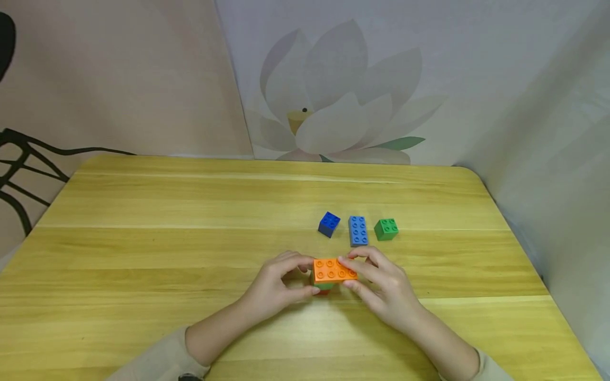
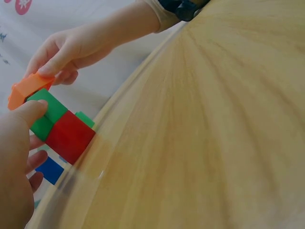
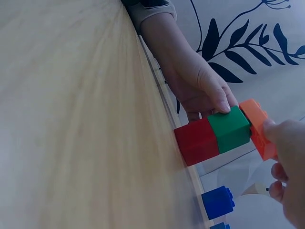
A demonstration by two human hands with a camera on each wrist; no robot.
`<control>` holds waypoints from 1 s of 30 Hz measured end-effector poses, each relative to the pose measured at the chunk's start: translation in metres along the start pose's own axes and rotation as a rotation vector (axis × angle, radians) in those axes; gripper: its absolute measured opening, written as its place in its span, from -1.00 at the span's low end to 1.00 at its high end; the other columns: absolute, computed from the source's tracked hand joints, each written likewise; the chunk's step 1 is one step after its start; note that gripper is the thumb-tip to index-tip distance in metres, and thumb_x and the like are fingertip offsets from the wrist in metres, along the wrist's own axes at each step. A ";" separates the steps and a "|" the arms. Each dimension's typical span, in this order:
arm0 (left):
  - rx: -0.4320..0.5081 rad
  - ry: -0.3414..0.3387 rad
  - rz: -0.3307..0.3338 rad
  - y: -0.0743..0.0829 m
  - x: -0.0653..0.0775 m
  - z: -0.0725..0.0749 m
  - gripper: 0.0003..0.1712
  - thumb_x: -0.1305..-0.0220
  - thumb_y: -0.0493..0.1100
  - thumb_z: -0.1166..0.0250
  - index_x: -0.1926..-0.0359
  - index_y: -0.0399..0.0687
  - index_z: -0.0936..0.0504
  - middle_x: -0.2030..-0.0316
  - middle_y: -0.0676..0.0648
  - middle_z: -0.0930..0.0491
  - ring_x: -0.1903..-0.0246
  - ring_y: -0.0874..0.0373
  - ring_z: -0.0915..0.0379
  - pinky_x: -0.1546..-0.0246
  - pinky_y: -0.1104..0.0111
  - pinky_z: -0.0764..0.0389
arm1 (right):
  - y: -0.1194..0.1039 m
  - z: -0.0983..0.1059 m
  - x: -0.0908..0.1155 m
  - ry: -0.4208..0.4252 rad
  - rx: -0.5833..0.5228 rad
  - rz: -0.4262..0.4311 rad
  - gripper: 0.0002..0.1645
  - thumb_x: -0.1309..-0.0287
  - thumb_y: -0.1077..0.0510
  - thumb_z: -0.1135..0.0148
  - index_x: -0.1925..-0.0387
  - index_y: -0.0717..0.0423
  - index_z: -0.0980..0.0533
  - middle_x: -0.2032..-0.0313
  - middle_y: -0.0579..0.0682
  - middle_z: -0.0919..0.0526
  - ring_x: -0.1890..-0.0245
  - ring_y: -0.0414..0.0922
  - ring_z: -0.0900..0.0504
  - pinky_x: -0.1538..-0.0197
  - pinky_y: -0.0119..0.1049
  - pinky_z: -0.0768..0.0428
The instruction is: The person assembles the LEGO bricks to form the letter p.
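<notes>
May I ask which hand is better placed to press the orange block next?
Probably the right hand: it pinches the orange block above the green block, which the left hand grips.

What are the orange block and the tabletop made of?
The orange block looks like smooth moulded plastic, judging by its even colour and regular round studs. The tabletop looks like wood with a light sheen, given its streaky grain, though a printed wood-look laminate is possible.

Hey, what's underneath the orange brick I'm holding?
A green block is beneath the orange brick, with a red block below that. The green block's top is mostly covered; the red block's top is hidden.
</notes>
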State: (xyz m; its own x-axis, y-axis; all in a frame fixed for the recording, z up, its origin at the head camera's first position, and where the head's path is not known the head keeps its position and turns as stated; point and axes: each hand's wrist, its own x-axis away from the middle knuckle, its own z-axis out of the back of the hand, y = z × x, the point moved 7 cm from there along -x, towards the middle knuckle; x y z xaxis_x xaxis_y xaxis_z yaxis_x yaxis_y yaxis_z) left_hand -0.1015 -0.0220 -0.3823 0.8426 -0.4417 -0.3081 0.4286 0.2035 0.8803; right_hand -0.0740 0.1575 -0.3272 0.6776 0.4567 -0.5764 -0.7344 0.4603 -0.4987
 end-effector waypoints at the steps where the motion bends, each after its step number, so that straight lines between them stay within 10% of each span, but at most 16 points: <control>1: 0.002 -0.001 0.002 0.000 0.000 0.000 -0.46 0.10 -0.27 -0.55 0.00 -0.05 -0.64 0.18 0.17 -0.59 0.20 0.14 -0.50 0.17 0.28 -0.62 | 0.000 0.000 0.000 0.001 -0.001 -0.001 -0.59 -0.05 0.17 -0.39 0.03 0.18 -0.62 0.04 0.04 -0.56 0.36 -0.19 -0.45 0.32 -0.63 -0.41; 30: -0.011 0.003 -0.016 0.002 0.000 0.001 -0.22 0.11 -0.28 -0.54 -0.21 -0.13 -0.47 0.22 0.14 -0.60 0.21 0.16 -0.50 0.15 0.25 -0.61 | -0.002 0.000 -0.002 -0.007 0.020 -0.002 -0.60 -0.19 0.01 -0.28 0.04 0.21 -0.62 0.05 0.06 -0.57 0.43 -0.23 -0.42 0.40 -0.66 -0.39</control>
State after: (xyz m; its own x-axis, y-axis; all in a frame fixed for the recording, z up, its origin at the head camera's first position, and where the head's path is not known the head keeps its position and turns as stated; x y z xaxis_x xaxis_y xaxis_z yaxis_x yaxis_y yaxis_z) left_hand -0.1009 -0.0222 -0.3803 0.8364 -0.4425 -0.3236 0.4459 0.2058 0.8711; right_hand -0.0740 0.1552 -0.3251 0.6792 0.4615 -0.5708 -0.7325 0.4763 -0.4864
